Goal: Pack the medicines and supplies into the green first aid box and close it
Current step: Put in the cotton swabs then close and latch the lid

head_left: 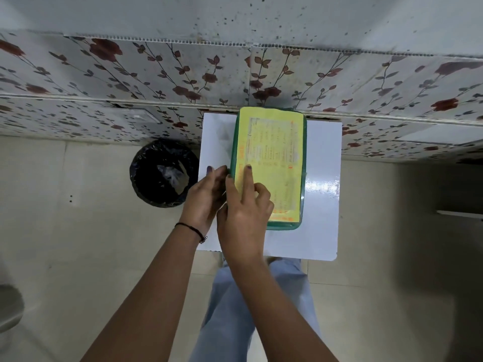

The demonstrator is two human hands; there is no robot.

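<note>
The green first aid box (303, 158) lies flat on a small white table (322, 205), its lid down and a yellow printed label covering the top. My right hand (244, 212) rests on the box's near left part, index finger stretched out on the label and thumb at the left edge. My left hand (206, 197) is pressed against the box's left side, fingers curled at the rim. No medicines or supplies are visible outside the box.
A black-lined waste bin (164, 173) stands on the floor just left of the table. A floral-tiled wall (130, 74) runs behind. My legs in light jeans (235, 309) are below the table's near edge. Beige floor tiles lie on both sides.
</note>
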